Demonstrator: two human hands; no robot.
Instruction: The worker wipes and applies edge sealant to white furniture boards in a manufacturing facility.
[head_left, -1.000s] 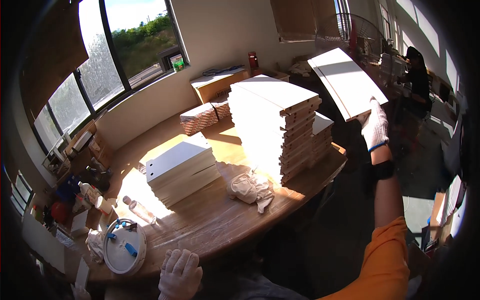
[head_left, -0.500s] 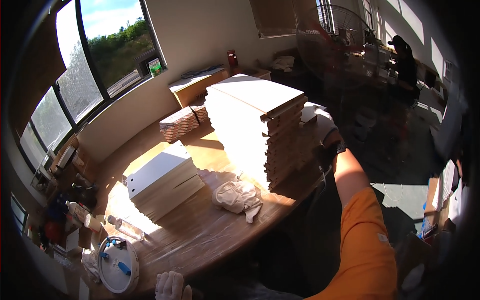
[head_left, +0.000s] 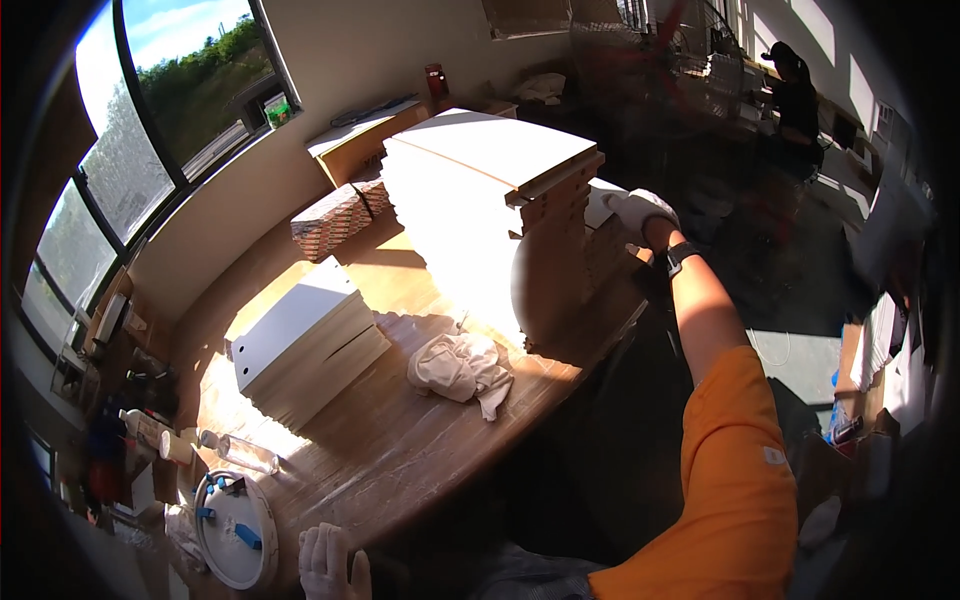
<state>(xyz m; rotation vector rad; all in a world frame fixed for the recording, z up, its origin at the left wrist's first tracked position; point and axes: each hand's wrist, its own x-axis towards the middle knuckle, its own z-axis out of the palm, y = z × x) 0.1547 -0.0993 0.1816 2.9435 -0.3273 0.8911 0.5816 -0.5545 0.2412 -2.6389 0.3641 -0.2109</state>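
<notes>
My right hand (head_left: 645, 212), in a white glove, is stretched out behind the right side of a tall stack of white boards (head_left: 455, 215). Its fingers reach over the edge of a white board (head_left: 602, 200) on a lower pile, thumb apart and below; no firm grip shows. My left hand (head_left: 327, 562), gloved too, is low by the table's near edge, fingers extended side by side, thumb apart, holding nothing. Between them lie a shorter stack of white boards (head_left: 305, 320) with dark holes and a crumpled cream cloth (head_left: 455, 370).
Beside my left hand, a round white lid (head_left: 262, 535) carries blue pieces on the brown table (head_left: 400, 475). A clear bottle (head_left: 245, 453) lies nearby. Cardboard boxes (head_left: 335, 222) stand behind. A large fan (head_left: 655, 60) and a person (head_left: 795, 100) are at the far right.
My right hand has drawn slightly back to the right along the lower pile, and more of it shows. The view has shifted, so the table sits higher and further left.
</notes>
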